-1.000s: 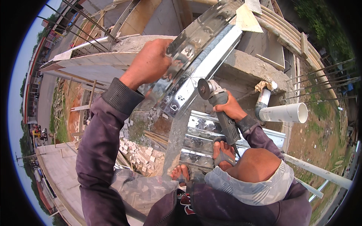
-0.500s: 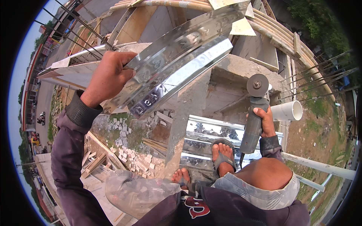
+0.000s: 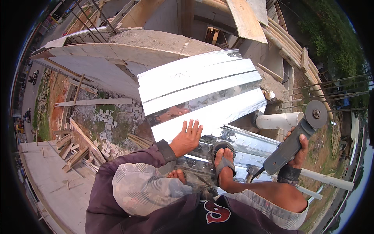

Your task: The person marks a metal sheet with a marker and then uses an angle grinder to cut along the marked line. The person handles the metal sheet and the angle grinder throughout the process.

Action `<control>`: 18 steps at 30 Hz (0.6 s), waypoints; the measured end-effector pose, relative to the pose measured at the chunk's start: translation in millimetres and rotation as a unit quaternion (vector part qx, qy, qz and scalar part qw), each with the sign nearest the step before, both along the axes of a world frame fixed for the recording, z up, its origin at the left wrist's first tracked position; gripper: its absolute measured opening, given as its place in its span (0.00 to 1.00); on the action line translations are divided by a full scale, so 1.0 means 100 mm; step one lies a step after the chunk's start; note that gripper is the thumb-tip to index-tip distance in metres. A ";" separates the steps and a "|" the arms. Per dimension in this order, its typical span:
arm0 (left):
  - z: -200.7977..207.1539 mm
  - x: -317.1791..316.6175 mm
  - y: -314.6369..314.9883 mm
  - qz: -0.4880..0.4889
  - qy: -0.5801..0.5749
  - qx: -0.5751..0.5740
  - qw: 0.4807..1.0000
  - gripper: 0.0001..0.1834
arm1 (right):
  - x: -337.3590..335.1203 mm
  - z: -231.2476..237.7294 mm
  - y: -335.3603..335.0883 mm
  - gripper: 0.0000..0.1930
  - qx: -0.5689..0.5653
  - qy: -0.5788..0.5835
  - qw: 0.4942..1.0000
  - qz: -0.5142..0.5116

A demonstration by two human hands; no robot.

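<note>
A shiny ribbed metal sheet [image 3: 202, 84] lies in front of me, its far part over the concrete ledge. My left hand [image 3: 186, 139] rests on its near edge, fingers stretched out and palm down. At the right, my right hand [image 3: 299, 151] is wrapped round the grey body of an angle grinder [image 3: 286, 150], held up with its round disc [image 3: 316, 113] pointing away from me. The disc is apart from the sheet. More metal sheets [image 3: 249, 146] lie beneath my sandalled foot [image 3: 224, 160], partly covered by the upper sheet.
A white pipe [image 3: 280, 121] sticks out beside the grinder. Rough concrete [image 3: 167, 41] and wooden boards [image 3: 246, 19] lie beyond the sheet. Steel rods [image 3: 339, 85] project at the right. Far below on the left are broken blocks [image 3: 107, 121] and timber pieces [image 3: 76, 156].
The metal sheet, gripped and raised by my left hand before, has come down flat. My left hand has let go of its edge and lies on it. The grinder has moved right and nearer.
</note>
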State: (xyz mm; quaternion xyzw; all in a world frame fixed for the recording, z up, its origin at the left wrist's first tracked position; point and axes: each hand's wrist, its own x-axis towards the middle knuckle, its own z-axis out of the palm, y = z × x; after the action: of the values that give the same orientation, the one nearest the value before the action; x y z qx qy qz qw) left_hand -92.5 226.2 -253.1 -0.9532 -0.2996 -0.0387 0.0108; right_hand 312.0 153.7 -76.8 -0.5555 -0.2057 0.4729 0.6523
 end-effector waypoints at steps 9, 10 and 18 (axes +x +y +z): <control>0.12 0.11 0.15 0.040 -0.154 -0.321 0.934 0.16 | -0.26 -0.14 0.11 0.30 -0.065 -0.062 0.994 0.055; 0.20 0.05 0.31 0.120 -0.334 -0.212 0.911 0.09 | -0.25 -0.11 0.09 0.30 -0.075 -0.065 0.993 0.069; -0.48 -1.61 2.26 0.446 -0.259 0.042 0.856 0.27 | -0.33 -0.14 0.27 0.29 -0.085 -0.076 0.990 0.081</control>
State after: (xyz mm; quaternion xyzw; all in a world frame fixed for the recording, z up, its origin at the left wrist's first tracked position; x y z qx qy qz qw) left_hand -253.8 452.7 -300.8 -0.6717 -0.6827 -0.2874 -0.0112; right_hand 278.6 180.4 -90.3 -0.6247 -0.2580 0.4968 0.5444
